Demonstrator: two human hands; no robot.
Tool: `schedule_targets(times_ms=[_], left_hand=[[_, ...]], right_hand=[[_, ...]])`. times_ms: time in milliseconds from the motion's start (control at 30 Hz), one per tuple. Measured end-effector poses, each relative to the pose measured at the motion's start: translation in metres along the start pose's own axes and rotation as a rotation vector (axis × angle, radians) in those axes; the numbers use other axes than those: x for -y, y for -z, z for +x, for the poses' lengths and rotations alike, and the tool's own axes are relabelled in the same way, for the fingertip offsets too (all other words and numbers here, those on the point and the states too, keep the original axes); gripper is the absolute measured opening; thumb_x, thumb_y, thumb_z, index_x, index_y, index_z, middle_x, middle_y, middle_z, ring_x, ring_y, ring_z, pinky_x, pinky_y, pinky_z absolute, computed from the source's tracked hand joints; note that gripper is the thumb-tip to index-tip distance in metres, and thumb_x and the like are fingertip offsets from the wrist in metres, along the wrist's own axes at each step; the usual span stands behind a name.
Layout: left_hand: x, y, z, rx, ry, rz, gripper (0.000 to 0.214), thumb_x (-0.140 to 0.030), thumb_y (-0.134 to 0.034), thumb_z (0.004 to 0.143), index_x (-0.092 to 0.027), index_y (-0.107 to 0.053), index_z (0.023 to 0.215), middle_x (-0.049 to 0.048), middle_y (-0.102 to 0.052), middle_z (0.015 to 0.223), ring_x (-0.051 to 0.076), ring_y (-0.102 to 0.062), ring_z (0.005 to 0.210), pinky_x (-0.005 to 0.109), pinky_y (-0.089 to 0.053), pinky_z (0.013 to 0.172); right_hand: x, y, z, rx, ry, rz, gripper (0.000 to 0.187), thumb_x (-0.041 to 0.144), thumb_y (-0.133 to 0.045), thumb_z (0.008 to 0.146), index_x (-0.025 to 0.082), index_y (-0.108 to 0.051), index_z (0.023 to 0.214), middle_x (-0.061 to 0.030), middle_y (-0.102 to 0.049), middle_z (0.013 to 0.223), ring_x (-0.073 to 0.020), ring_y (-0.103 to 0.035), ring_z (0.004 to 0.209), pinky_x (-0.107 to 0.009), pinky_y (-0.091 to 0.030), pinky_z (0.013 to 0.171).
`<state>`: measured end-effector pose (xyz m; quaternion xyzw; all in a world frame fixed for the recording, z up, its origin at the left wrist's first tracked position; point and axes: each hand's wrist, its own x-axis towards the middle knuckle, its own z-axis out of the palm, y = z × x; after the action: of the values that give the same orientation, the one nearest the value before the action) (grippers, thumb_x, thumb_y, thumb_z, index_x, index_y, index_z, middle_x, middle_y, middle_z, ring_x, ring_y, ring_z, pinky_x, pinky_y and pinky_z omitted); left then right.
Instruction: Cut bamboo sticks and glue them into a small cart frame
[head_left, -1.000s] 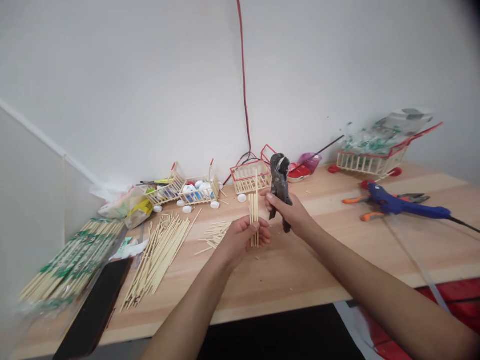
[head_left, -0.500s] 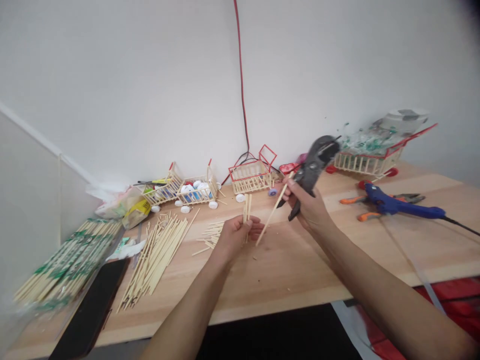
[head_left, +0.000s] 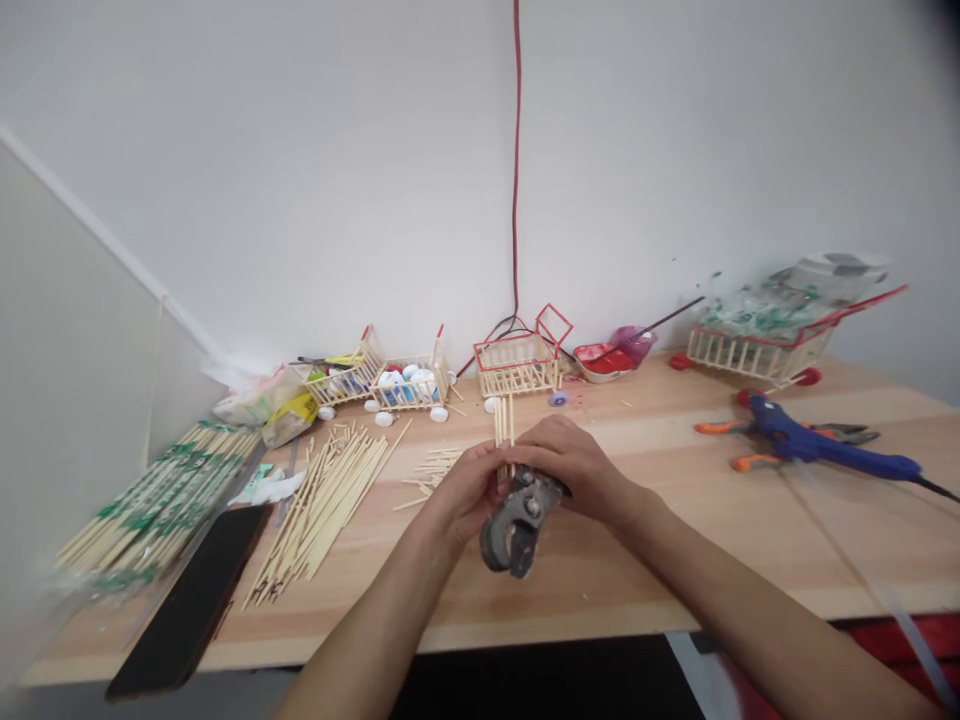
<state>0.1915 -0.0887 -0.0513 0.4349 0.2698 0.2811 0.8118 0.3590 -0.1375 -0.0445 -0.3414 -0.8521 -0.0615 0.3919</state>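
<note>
My left hand (head_left: 466, 492) is closed around a small bundle of short wooden sticks (head_left: 503, 425) held upright above the wooden table (head_left: 637, 560). My right hand (head_left: 574, 468) is closed on dark grey cutting pliers (head_left: 515, 522), whose head now points down toward me, below the two hands. The right hand's fingers lie over the sticks, against the left hand.
Loose sticks (head_left: 322, 505) and wrapped chopstick packs (head_left: 157, 505) lie left, beside a black phone (head_left: 191, 610). Small stick carts (head_left: 517, 365) line the wall; another cart (head_left: 757, 345) stands right. A blue glue gun (head_left: 814, 445) lies right. A red cable (head_left: 516, 150) hangs down the wall.
My right hand swung the pliers from raised on the right down to the left hand, jaws now pointing down. The single stick it held has joined the bundle or is hidden.
</note>
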Motion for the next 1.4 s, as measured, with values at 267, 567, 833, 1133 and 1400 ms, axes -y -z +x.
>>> schedule_targets(times_ms=[267,567,833,1133,1400], left_hand=[[0.0,0.007,-0.001,-0.045,-0.081,0.053,0.046,-0.052,-0.077,0.063,-0.015,-0.051,0.066,-0.0071,-0.04,0.046,0.004,-0.029,0.04,0.02,-0.018,0.044],[-0.004,0.0,-0.003,-0.11,-0.274,0.313,0.039,-0.053,-0.063,0.076,-0.015,-0.055,0.071,0.0026,-0.061,0.062,0.012,-0.053,0.054,0.023,-0.038,0.055],[0.001,-0.008,0.0,0.084,-0.39,0.648,0.039,-0.05,-0.049,0.088,-0.017,-0.057,0.069,0.0029,-0.06,0.064,0.014,-0.051,0.062,0.025,-0.037,0.065],[0.007,0.007,0.015,0.126,-0.433,0.837,0.026,-0.031,-0.048,0.089,-0.018,-0.067,0.077,0.0035,-0.068,0.081,0.018,-0.058,0.077,0.026,-0.041,0.075],[0.007,0.01,0.015,0.093,-0.421,0.874,0.019,-0.021,-0.055,0.082,-0.018,-0.074,0.082,0.003,-0.074,0.086,0.019,-0.064,0.082,0.025,-0.044,0.077]], right_hand=[[0.009,-0.002,0.003,0.072,-0.029,0.054,0.026,0.018,-0.058,0.082,0.023,-0.062,0.107,-0.0094,-0.064,0.108,-0.0221,-0.057,0.102,-0.035,-0.042,0.086],[0.003,-0.007,0.007,-0.134,-0.546,0.175,0.015,0.027,-0.052,0.086,0.02,-0.064,0.092,-0.0077,-0.066,0.086,-0.021,-0.061,0.079,-0.032,-0.046,0.07],[0.002,-0.008,0.006,-0.152,-0.722,0.277,0.021,0.038,-0.056,0.085,0.021,-0.052,0.072,-0.0003,-0.059,0.067,-0.0176,-0.055,0.064,-0.028,-0.043,0.063],[0.002,-0.002,0.007,-0.109,-0.559,0.224,0.017,0.029,-0.054,0.085,0.02,-0.052,0.072,-0.0017,-0.054,0.072,-0.0169,-0.052,0.069,-0.027,-0.039,0.063],[0.001,-0.002,0.006,-0.101,-0.557,0.233,0.018,0.031,-0.055,0.086,0.02,-0.051,0.071,-0.0016,-0.054,0.072,-0.0164,-0.051,0.068,-0.026,-0.038,0.062]])
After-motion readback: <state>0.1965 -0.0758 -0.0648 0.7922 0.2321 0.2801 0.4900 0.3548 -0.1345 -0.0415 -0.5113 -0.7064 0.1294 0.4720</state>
